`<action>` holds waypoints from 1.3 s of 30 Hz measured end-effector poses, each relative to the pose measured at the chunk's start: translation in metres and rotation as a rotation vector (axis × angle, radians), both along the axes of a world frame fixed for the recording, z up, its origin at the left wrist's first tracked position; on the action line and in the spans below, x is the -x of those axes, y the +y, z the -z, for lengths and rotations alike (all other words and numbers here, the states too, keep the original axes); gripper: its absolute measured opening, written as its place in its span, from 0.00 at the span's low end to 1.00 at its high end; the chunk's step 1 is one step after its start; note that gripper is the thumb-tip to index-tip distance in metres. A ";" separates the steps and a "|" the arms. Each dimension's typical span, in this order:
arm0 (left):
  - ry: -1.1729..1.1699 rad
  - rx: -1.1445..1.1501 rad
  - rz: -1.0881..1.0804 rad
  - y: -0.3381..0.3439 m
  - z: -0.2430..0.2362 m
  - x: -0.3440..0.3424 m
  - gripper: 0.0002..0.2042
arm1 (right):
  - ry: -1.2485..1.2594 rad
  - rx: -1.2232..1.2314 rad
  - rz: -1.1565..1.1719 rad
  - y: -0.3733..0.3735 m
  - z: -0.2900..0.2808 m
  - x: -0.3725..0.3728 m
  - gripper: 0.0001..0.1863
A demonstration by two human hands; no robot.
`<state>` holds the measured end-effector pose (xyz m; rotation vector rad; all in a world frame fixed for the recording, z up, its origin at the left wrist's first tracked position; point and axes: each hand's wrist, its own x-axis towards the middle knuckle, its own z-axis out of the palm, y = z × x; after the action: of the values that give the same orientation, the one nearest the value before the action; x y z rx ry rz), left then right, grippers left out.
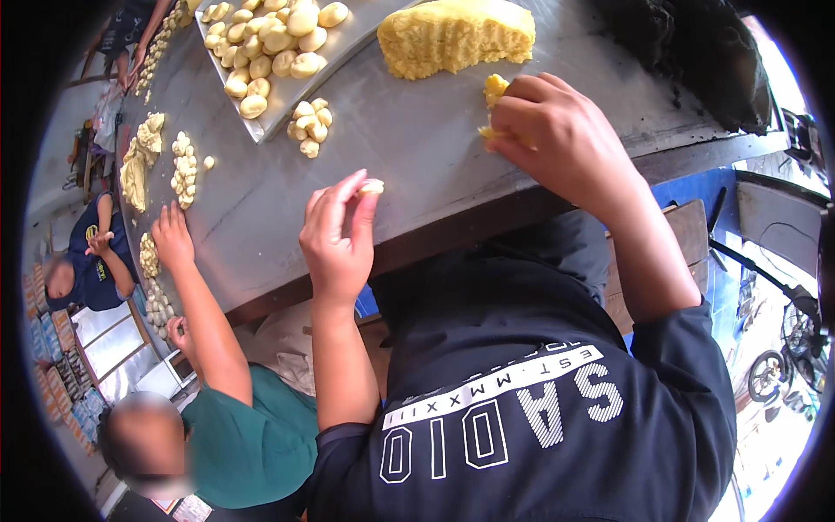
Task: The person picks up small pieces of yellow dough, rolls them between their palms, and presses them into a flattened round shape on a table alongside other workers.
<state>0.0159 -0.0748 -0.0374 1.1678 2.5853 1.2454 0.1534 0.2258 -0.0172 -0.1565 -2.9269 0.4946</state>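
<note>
The left hand (337, 230), just left of the frame's center, has its thumb and fingertips nearly closed in a pinch on a small, pale yellow dough piece (372, 187), and is raised by the near edge of a smooth grey tabletop (417, 130). The right hand (552, 126), right of upper center, is bent over the tabletop with its fingers curled; yellow crumbly bits (496, 90) show at its fingertips, though I cannot tell how firmly it has hold of them. Near and beyond this hand, at the top center, sits a thick yellow block of crumbly paste (457, 36) with a ridged front side. At the upper left, a flat metal tray (277, 109) bears many smooth, rounded, pale yellow dough balls (261, 43), some heaped on others. Just beside its near edge, a small cluster of similar dough balls (310, 126) lies on the tabletop. Farther left, a co-worker in a green shirt (252, 444) reaches a hand (174, 235) toward an elongated group of small pale dough lumps (184, 170). A dark, rumpled bundle (696, 56) fills the tabletop's upper right.
</note>
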 end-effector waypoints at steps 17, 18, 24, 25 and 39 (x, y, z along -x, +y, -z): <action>0.472 0.494 0.250 0.014 -0.039 0.020 0.11 | 0.284 0.054 0.083 -0.001 0.020 -0.015 0.17; 0.423 0.551 0.336 0.022 -0.044 0.033 0.10 | 0.213 -0.024 0.057 -0.002 0.017 -0.014 0.16; 0.796 -0.096 0.256 0.126 0.007 0.058 0.14 | 0.124 -0.012 -0.002 -0.004 0.005 -0.004 0.15; 0.799 -0.152 0.201 0.126 0.011 0.059 0.13 | 0.134 0.070 0.001 0.001 0.006 -0.007 0.17; 0.080 -0.379 -0.017 0.102 0.010 0.066 0.10 | 0.220 -0.064 -0.055 -0.004 0.017 0.004 0.16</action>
<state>-0.0498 0.0270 -0.0476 1.2730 2.4844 1.7860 0.1490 0.2223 -0.0338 -0.0116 -2.7333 0.3982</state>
